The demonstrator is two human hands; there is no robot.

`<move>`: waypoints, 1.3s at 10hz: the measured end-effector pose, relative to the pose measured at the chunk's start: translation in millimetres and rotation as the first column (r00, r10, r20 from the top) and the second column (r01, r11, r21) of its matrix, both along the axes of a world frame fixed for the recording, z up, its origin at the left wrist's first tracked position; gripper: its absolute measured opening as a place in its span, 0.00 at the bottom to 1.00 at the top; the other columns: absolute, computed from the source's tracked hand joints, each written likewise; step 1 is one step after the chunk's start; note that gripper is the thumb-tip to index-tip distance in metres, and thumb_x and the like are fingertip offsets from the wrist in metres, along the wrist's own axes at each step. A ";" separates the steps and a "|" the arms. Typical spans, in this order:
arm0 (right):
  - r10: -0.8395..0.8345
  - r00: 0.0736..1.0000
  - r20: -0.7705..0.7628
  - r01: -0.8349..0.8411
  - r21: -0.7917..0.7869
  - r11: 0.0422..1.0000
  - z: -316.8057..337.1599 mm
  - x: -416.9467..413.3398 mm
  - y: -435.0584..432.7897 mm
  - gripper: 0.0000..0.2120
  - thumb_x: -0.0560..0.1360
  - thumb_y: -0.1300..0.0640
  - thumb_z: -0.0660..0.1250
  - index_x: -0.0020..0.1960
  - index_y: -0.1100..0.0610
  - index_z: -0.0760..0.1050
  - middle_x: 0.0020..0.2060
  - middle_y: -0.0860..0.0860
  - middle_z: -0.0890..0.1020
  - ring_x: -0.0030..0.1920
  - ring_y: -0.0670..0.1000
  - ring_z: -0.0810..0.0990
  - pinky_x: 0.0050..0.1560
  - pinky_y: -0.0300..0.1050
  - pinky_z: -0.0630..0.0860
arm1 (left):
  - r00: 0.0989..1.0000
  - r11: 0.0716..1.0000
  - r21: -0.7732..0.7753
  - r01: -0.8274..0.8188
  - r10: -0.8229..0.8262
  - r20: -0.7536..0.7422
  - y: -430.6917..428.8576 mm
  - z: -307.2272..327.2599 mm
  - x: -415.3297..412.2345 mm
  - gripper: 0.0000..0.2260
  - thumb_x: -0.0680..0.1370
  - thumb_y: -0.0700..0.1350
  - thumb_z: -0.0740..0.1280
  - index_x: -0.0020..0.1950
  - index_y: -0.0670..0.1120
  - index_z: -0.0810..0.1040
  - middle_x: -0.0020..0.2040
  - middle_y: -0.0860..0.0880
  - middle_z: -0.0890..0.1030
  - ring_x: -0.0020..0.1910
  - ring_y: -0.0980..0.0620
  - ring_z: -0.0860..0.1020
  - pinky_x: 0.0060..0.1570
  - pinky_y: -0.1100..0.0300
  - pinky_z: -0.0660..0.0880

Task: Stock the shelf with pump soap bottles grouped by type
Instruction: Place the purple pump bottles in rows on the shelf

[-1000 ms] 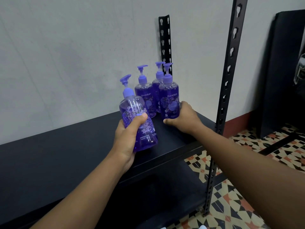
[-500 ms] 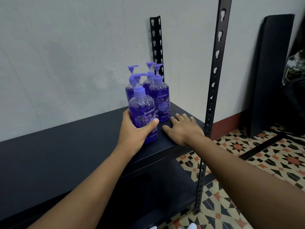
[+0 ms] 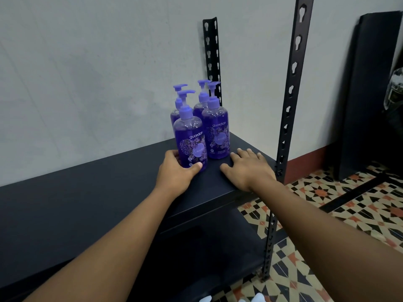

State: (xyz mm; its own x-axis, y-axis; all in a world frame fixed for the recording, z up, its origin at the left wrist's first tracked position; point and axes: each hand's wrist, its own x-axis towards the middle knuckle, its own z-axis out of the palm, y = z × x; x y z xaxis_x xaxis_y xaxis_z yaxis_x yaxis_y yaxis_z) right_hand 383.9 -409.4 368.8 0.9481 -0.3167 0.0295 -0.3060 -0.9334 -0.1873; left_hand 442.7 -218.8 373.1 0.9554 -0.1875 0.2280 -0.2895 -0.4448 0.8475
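Several purple pump soap bottles stand clustered at the right end of a dark shelf (image 3: pixel 91 197), near the wall. My left hand (image 3: pixel 174 171) grips the base of the front left bottle (image 3: pixel 190 140), which stands upright on the shelf. Beside it stands the front right bottle (image 3: pixel 217 129), with two more bottles (image 3: pixel 202 101) behind, partly hidden. My right hand (image 3: pixel 248 168) rests flat on the shelf, fingers spread, just right of the front bottles and touching none of them.
A black slotted upright post (image 3: pixel 287 110) rises at the shelf's front right corner, another post (image 3: pixel 212 59) at the back against the grey wall. A lower shelf (image 3: pixel 218 247) lies below. Patterned floor tiles (image 3: pixel 349 205) and a dark panel (image 3: pixel 370 94) are at right.
My left hand has set the tilted bottle upright on the shelf in front of the group. My right hand let go of the front right bottle and now lies flat on the shelf.
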 end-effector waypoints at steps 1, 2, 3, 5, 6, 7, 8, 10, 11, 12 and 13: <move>0.003 1.000 0.005 -0.003 -0.001 1.000 0.0 -0.7 0.5 0.35 0.81 0.35 0.44 0.82 0.52 0.55 0.82 0.54 0.54 0.82 0.57 0.49 0.80 0.58 0.46 | 1.000 0.999 0.043 -0.009 0.009 0.004 -4.4 2.5 11.7 0.29 0.74 0.50 0.77 0.71 0.45 0.70 0.64 0.49 0.80 0.58 0.53 0.78 0.60 0.59 0.73; 0.003 1.000 0.008 -0.003 0.000 1.000 -0.3 -0.6 0.7 0.35 0.81 0.35 0.44 0.82 0.52 0.56 0.82 0.54 0.54 0.82 0.57 0.49 0.80 0.58 0.46 | 1.000 0.995 0.096 -0.017 0.015 0.025 -7.6 3.9 18.2 0.28 0.76 0.50 0.76 0.72 0.43 0.70 0.65 0.47 0.80 0.61 0.49 0.79 0.56 0.60 0.71; 0.003 1.000 0.006 -0.003 -0.004 1.000 -0.1 0.4 1.3 0.35 0.81 0.35 0.44 0.82 0.52 0.56 0.82 0.54 0.54 0.82 0.57 0.49 0.80 0.58 0.47 | 0.999 0.992 0.121 -0.018 0.014 0.035 -9.9 4.9 21.9 0.27 0.76 0.49 0.75 0.72 0.43 0.71 0.65 0.47 0.80 0.61 0.48 0.79 0.56 0.59 0.72; 0.001 1.000 0.002 -0.001 -0.002 1.000 0.1 1.7 1.7 0.35 0.80 0.35 0.44 0.82 0.51 0.57 0.82 0.54 0.54 0.82 0.57 0.49 0.80 0.58 0.47 | 1.000 0.990 0.141 -0.008 0.005 0.024 -10.9 4.6 27.8 0.27 0.77 0.50 0.74 0.73 0.45 0.71 0.66 0.48 0.80 0.62 0.48 0.79 0.59 0.59 0.72; 0.002 1.000 0.005 -0.002 0.005 1.000 0.4 1.5 1.6 0.35 0.81 0.35 0.45 0.82 0.51 0.57 0.82 0.54 0.54 0.82 0.57 0.49 0.80 0.59 0.46 | 1.000 0.989 0.149 -0.014 0.012 0.019 -11.4 4.8 28.8 0.26 0.77 0.50 0.74 0.73 0.45 0.71 0.66 0.47 0.80 0.63 0.47 0.79 0.62 0.57 0.73; 0.005 1.000 0.011 -0.005 0.010 1.000 0.2 0.7 1.2 0.35 0.81 0.35 0.44 0.81 0.51 0.57 0.82 0.54 0.54 0.82 0.57 0.49 0.80 0.58 0.46 | 1.000 0.987 0.158 -0.014 0.013 0.008 -10.9 5.0 30.6 0.26 0.78 0.50 0.73 0.72 0.45 0.71 0.65 0.48 0.80 0.63 0.47 0.79 0.63 0.55 0.74; 0.005 1.000 0.017 -0.005 0.013 1.000 0.0 0.9 1.3 0.34 0.81 0.35 0.45 0.81 0.51 0.57 0.82 0.54 0.55 0.82 0.57 0.49 0.80 0.58 0.47 | 1.000 0.987 0.162 -0.003 0.004 -0.003 -10.7 4.5 32.1 0.24 0.78 0.50 0.73 0.72 0.45 0.72 0.65 0.48 0.81 0.62 0.47 0.79 0.62 0.56 0.74; 0.015 0.993 0.116 -0.018 0.030 0.999 0.8 -9.0 3.0 0.30 0.80 0.37 0.51 0.76 0.52 0.68 0.77 0.54 0.66 0.77 0.57 0.62 0.75 0.55 0.59 | 1.000 0.979 0.205 -0.014 0.017 -0.011 -5.2 4.3 18.1 0.29 0.77 0.52 0.74 0.73 0.43 0.69 0.70 0.44 0.76 0.68 0.44 0.76 0.64 0.55 0.73; 0.022 0.986 0.163 -0.030 0.043 0.999 0.2 -25.1 9.8 0.28 0.81 0.39 0.53 0.74 0.52 0.71 0.74 0.54 0.70 0.73 0.57 0.68 0.72 0.53 0.64 | 1.000 0.969 0.246 -0.026 0.025 0.008 10.6 2.0 -6.8 0.35 0.77 0.53 0.72 0.79 0.41 0.62 0.77 0.41 0.67 0.74 0.44 0.69 0.71 0.52 0.69; 0.037 0.981 0.189 -0.054 0.081 0.995 -2.0 -49.8 28.0 0.25 0.81 0.41 0.55 0.73 0.51 0.72 0.73 0.54 0.72 0.72 0.56 0.68 0.73 0.55 0.62 | 0.999 0.961 0.276 -0.020 0.011 0.033 36.0 1.2 -44.1 0.31 0.79 0.53 0.70 0.78 0.43 0.65 0.76 0.44 0.68 0.72 0.46 0.71 0.68 0.56 0.68; 0.086 0.958 0.274 -0.141 0.189 0.972 -1.7 -81.1 57.5 0.19 0.79 0.43 0.61 0.65 0.50 0.79 0.64 0.52 0.77 0.65 0.56 0.74 0.67 0.54 0.71 | 0.999 0.960 0.280 -0.010 -0.004 0.049 71.7 3.0 -87.8 0.22 0.79 0.53 0.69 0.72 0.46 0.74 0.70 0.47 0.73 0.68 0.49 0.74 0.63 0.60 0.68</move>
State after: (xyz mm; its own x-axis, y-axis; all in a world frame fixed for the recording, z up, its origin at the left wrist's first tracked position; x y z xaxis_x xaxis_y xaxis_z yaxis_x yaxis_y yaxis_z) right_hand 302.8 -352.0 367.2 0.9455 -0.2332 0.2273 -0.1149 -0.8920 -0.4371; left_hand 354.9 -147.1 376.1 0.9450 -0.2480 0.2132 -0.3261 -0.6629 0.6740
